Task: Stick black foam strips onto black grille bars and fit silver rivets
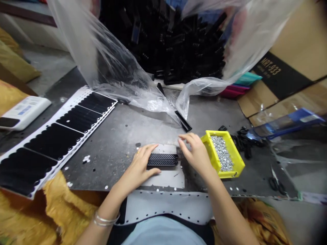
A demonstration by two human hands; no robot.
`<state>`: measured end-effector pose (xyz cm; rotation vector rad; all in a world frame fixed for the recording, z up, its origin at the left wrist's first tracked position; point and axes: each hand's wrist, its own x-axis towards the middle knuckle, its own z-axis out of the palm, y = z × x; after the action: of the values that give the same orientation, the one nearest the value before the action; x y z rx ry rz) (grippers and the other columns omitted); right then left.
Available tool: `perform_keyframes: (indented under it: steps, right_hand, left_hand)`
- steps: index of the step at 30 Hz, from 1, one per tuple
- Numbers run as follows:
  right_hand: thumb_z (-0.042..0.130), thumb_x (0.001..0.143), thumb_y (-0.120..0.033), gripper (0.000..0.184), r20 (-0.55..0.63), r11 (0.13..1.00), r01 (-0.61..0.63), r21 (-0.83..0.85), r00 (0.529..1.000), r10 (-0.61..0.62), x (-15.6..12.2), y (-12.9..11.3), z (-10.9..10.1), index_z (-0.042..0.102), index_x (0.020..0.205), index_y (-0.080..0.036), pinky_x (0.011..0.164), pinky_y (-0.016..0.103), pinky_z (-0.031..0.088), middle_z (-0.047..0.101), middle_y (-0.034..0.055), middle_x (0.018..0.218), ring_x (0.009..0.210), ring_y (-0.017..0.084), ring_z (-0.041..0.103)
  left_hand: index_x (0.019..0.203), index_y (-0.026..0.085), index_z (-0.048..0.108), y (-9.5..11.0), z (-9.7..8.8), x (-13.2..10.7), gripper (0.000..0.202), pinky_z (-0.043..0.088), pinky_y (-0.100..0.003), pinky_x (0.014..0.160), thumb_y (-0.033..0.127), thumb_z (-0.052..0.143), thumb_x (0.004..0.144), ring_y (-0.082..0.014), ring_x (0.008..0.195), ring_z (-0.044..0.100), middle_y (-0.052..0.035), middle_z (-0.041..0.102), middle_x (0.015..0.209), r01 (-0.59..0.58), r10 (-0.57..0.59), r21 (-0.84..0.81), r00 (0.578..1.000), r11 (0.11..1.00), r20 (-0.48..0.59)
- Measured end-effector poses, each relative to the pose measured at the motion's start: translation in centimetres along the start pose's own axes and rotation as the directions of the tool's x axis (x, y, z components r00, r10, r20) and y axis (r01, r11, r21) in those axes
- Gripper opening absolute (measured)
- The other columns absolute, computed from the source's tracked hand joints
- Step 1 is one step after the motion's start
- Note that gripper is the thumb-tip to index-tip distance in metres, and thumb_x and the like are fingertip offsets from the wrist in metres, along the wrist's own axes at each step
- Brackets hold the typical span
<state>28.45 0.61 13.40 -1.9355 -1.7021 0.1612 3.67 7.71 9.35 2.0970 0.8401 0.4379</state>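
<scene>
1. Left hand (138,168): closed over a black perforated plastic bar (162,160), gripping it against a white backing sheet (163,180) on the grey worktop (114,153).
2. Right hand (196,153): half open, fingers curved, just beside the yellow plastic bin (237,163); nothing visibly held.
3. Bin contents: small silver metal parts (222,153).
4. Handling (judged): the bar looks light and stiff, best held along its long edges; the parts look tiny and easily spilled.
5. Surroundings: beyond the hands, black bars (163,41) heaped in a clear plastic bag (122,85); to the left, a punched sheet of black strips (79,119); right of the bin, scissors (274,183).
</scene>
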Motion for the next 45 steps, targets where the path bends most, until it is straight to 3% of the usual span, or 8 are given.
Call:
perform_keyframes:
  steps: [8,18,23,29,32,37,41,45]
  right_hand:
    - [0.058,0.102,-0.044,0.029,0.214,0.991,-0.088,-0.098,0.971,0.107,-3.5,-1.8,0.0,0.066,0.085,-0.022,0.065,0.03,0.044,0.07,0.0019,0.075,0.07,0.02,0.067]
    - [0.076,0.09,-0.036,0.032,0.204,0.943,-0.235,0.236,0.961,0.189,-9.2,0.1,2.0,0.063,0.115,-0.023,0.067,0.029,0.051,0.067,0.001,0.09,0.068,0.016,0.061]
    - [0.072,0.093,-0.029,0.017,0.108,0.899,-0.158,0.408,0.986,0.124,-8.3,0.9,2.6,0.06,0.083,-0.022,0.063,0.025,0.05,0.071,0.0031,0.098,0.067,0.013,0.061]
    - [0.062,0.098,-0.023,0.016,0.018,0.914,-0.037,0.403,0.999,0.033,-8.1,0.9,3.3,0.057,0.083,-0.023,0.082,0.031,0.055,0.07,0.0069,0.107,0.098,0.019,0.069]
    - [0.066,0.097,-0.031,0.015,0.076,0.956,0.004,0.294,0.997,-0.028,-5.9,1.0,0.5,0.062,0.085,-0.023,0.093,0.035,0.054,0.069,0.0073,0.112,0.107,0.022,0.068]
    - [0.048,0.106,-0.031,0.025,0.256,0.928,-0.005,-0.374,0.961,0.108,3.6,2.7,-4.2,0.069,0.101,-0.018,0.1,0.039,0.05,0.072,0.0125,0.112,0.111,0.025,0.065]
    - [0.071,0.091,-0.027,0.021,0.315,0.888,-0.025,-0.459,0.93,0.188,10.9,4.3,-3.7,0.072,0.108,-0.014,0.095,0.04,0.05,0.076,0.0158,0.105,0.107,0.032,0.067]
    - [0.068,0.089,-0.017,0.025,0.305,0.896,-0.036,-0.444,0.934,0.188,10.5,4.2,-4.6,0.073,0.113,-0.013,0.087,0.037,0.052,0.075,0.0162,0.104,0.1,0.029,0.07]
  left_hand:
    - [0.109,0.024,0.067,-1.0,-2.0,-4.1,0.024,0.054,-0.033,0.077,0.044,0.06,0.099,-0.0182,0.083,0.064,-0.0028,0.064,0.101,0.144,-0.146,-0.033,0.984,0.989,-0.1]
    - [0.099,0.023,0.063,-0.9,-0.7,-5.5,0.01,0.053,-0.03,0.094,0.018,0.055,0.101,-0.0189,0.112,0.066,-0.0064,0.065,0.121,-0.182,0.191,0.083,0.975,0.98,-0.113]
    - [0.105,0.024,0.064,-2.2,-0.9,-4.1,0.024,0.051,-0.032,0.096,0.007,0.047,0.102,-0.0194,0.112,0.063,-0.0059,0.068,0.121,-0.4,0.45,0.316,0.887,0.86,-0.103]
    - [0.134,0.028,0.057,-1.4,-0.6,-2.7,0.042,0.045,-0.048,0.112,0.034,0.071,0.095,-0.0296,0.132,0.051,-0.009,0.06,0.137,-0.305,0.333,0.256,0.94,0.917,-0.072]
    - [0.156,0.029,0.035,-1.0,0.1,-1.3,0.068,0.039,-0.054,0.118,0.037,0.068,0.097,-0.0324,0.143,0.044,-0.0129,0.047,0.154,-0.223,0.234,0.208,0.972,0.952,-0.028]
    - [0.148,0.028,0.045,-1.2,1.1,0.8,0.046,0.044,-0.052,0.113,0.032,0.055,0.104,-0.03,0.131,0.052,-0.0104,0.058,0.142,-0.181,0.174,0.132,0.983,0.975,0.058]
    - [0.142,0.026,0.049,-1.1,1.3,1.2,0.039,0.045,-0.054,0.112,0.028,0.055,0.103,-0.0302,0.126,0.054,-0.0117,0.06,0.137,-0.179,0.173,0.111,0.983,0.978,0.066]
    - [0.156,0.029,0.035,-0.7,0.5,0.1,0.06,0.041,-0.057,0.117,0.036,0.059,0.102,-0.0325,0.14,0.046,-0.0135,0.05,0.151,-0.132,0.134,0.093,0.991,0.987,-0.016]
